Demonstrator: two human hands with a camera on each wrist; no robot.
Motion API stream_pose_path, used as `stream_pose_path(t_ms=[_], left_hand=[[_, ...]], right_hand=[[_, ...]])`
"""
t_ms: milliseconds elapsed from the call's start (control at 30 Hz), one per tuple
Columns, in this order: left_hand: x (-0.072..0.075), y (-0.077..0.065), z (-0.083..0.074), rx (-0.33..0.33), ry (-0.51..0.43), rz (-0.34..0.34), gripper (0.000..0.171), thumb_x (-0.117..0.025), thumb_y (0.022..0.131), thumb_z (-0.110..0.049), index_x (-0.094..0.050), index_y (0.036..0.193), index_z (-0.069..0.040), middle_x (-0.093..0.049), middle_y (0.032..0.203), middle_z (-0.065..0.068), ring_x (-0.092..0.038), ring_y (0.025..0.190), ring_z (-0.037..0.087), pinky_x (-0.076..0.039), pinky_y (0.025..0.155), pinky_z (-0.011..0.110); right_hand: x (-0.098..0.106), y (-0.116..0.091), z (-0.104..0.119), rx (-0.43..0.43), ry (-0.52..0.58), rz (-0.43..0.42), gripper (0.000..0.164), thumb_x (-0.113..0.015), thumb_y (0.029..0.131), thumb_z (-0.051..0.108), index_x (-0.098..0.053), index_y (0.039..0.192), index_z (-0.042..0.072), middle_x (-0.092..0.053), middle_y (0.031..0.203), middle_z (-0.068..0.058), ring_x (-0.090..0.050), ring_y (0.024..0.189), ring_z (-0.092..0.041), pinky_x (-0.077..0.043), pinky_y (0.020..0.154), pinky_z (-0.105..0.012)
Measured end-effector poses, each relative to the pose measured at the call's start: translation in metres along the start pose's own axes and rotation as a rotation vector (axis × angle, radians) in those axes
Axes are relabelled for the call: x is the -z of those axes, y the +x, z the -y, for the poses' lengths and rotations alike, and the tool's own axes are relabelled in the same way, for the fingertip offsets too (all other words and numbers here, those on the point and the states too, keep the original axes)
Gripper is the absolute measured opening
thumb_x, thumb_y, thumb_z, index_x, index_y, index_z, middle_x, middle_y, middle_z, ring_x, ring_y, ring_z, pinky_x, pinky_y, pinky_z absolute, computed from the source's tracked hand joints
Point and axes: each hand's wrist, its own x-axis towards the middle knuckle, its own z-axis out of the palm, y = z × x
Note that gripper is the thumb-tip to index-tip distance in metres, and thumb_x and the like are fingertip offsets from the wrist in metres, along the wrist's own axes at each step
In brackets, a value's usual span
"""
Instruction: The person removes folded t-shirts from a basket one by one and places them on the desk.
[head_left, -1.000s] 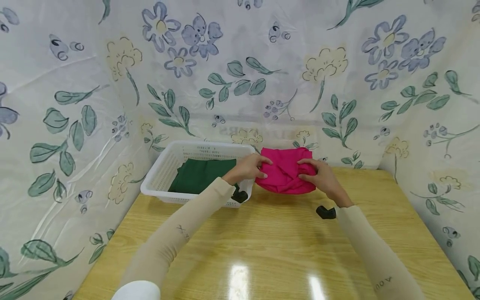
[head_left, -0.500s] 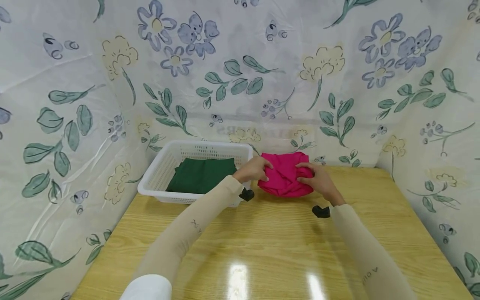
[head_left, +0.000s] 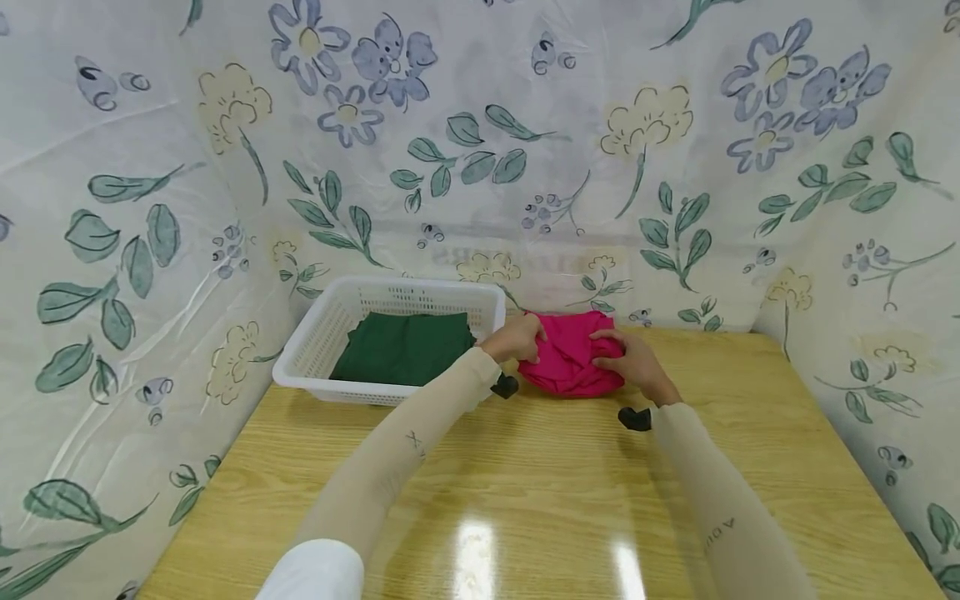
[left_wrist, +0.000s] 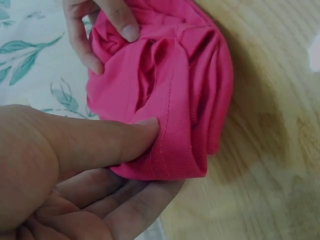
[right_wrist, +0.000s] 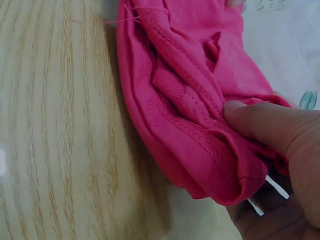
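A folded pink garment point(head_left: 570, 358) with stitched seams is held between both hands at the back of the table, right of the basket. My left hand point(head_left: 516, 337) pinches its left edge, thumb on top and fingers underneath, as the left wrist view shows on the cloth point(left_wrist: 170, 100). On the opposite edge my right hand point(head_left: 633, 360) grips the layers, its thumb point(right_wrist: 255, 117) over the cloth and its fingers below. Layered folds and a loose thread show in the right wrist view. The underside of the bundle is hidden.
A white perforated plastic basket point(head_left: 300, 354) stands at the back left, close beside the left hand. Folded dark green cloth point(head_left: 405, 346) lies inside it. Floral sheeting point(head_left: 555, 167) rises behind and at both sides of the wooden table point(head_left: 555, 500).
Both hands have lowered the pink garment slightly toward the table, still gripping its two sides. The head view has shifted a little. Basket and green cloth stay put.
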Motion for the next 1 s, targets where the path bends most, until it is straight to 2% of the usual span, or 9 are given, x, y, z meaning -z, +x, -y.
stream_pose_path(t_ms=[300, 367, 467, 533, 633, 733, 800, 933, 1000], left_hand=[[-0.003, 0.003, -0.004, 0.004, 0.057, 0.025, 0.034, -0.075, 0.086, 0.009, -0.071, 0.120, 0.006, -0.068, 0.128, 0.017, -0.064, 0.114, 0.027, -0.055, 0.088, 0.031], [-0.004, 0.004, -0.003, 0.010, 0.071, 0.032, 0.031, -0.073, 0.087, 0.009, -0.071, 0.118, 0.005, -0.069, 0.125, 0.016, -0.064, 0.108, 0.024, -0.054, 0.082, 0.028], [-0.007, 0.007, -0.002, 0.004, 0.139, 0.066, 0.014, -0.065, 0.088, 0.013, -0.067, 0.097, 0.002, -0.065, 0.098, 0.009, -0.055, 0.084, 0.018, -0.044, 0.067, 0.025], [-0.009, 0.009, -0.001, -0.001, 0.179, 0.099, 0.018, -0.058, 0.088, 0.015, -0.056, 0.085, -0.002, -0.052, 0.083, 0.005, -0.044, 0.075, 0.017, -0.037, 0.061, 0.026], [-0.013, 0.012, -0.001, 0.023, 0.229, 0.168, 0.026, -0.052, 0.087, 0.018, -0.045, 0.081, -0.006, -0.040, 0.078, 0.005, -0.040, 0.068, 0.017, -0.036, 0.052, 0.026], [-0.015, 0.013, -0.004, 0.063, 0.264, 0.228, 0.026, -0.051, 0.087, 0.020, -0.047, 0.087, -0.006, -0.044, 0.084, 0.007, -0.043, 0.069, 0.018, -0.038, 0.049, 0.026], [-0.016, 0.013, -0.006, 0.063, 0.313, 0.254, 0.023, -0.053, 0.088, 0.019, -0.050, 0.090, -0.004, -0.050, 0.090, 0.011, -0.043, 0.073, 0.019, -0.038, 0.055, 0.026], [-0.015, 0.011, -0.008, 0.049, 0.355, 0.248, 0.012, -0.065, 0.091, 0.007, -0.058, 0.091, -0.004, -0.059, 0.114, 0.019, -0.046, 0.083, 0.020, -0.043, 0.066, 0.029], [-0.013, 0.010, -0.008, 0.051, 0.312, 0.237, 0.012, -0.071, 0.093, -0.003, -0.059, 0.090, -0.005, -0.057, 0.119, 0.021, -0.056, 0.085, 0.022, -0.052, 0.070, 0.030]], right_hand=[[-0.004, 0.004, -0.007, -0.051, 0.000, 0.010, 0.048, -0.073, 0.097, 0.012, -0.059, 0.143, 0.011, -0.039, 0.157, -0.022, -0.040, 0.127, -0.034, -0.038, 0.098, -0.044], [-0.005, 0.004, -0.009, -0.057, 0.005, 0.014, 0.049, -0.073, 0.098, 0.013, -0.058, 0.144, 0.011, -0.038, 0.158, -0.022, -0.039, 0.130, -0.035, -0.037, 0.101, -0.047], [-0.005, 0.004, -0.011, -0.064, -0.001, 0.020, 0.050, -0.072, 0.098, 0.015, -0.056, 0.146, 0.009, -0.036, 0.160, -0.023, -0.037, 0.137, -0.038, -0.035, 0.109, -0.052], [-0.005, 0.004, -0.011, -0.079, -0.004, 0.019, 0.050, -0.071, 0.099, 0.014, -0.056, 0.146, 0.010, -0.035, 0.161, -0.023, -0.034, 0.142, -0.040, -0.031, 0.114, -0.056], [-0.004, 0.004, -0.011, -0.094, -0.020, 0.014, 0.051, -0.070, 0.100, 0.016, -0.055, 0.147, 0.010, -0.033, 0.161, -0.024, -0.030, 0.146, -0.043, -0.026, 0.117, -0.061], [-0.003, 0.004, -0.011, -0.098, -0.051, 0.012, 0.050, -0.071, 0.100, 0.018, -0.055, 0.147, 0.011, -0.035, 0.160, -0.024, -0.030, 0.146, -0.045, -0.027, 0.116, -0.062], [-0.001, 0.004, -0.012, -0.092, -0.065, 0.014, 0.051, -0.071, 0.099, 0.021, -0.056, 0.146, 0.011, -0.037, 0.159, -0.025, -0.034, 0.142, -0.047, -0.033, 0.113, -0.061], [0.004, 0.002, -0.014, -0.082, -0.047, 0.011, 0.053, -0.073, 0.098, 0.028, -0.056, 0.146, 0.011, -0.040, 0.156, -0.022, -0.044, 0.135, -0.045, -0.046, 0.104, -0.055], [0.010, 0.001, -0.014, -0.067, -0.033, 0.001, 0.055, -0.072, 0.099, 0.031, -0.055, 0.147, 0.011, -0.040, 0.156, -0.022, -0.047, 0.131, -0.045, -0.049, 0.100, -0.054]])
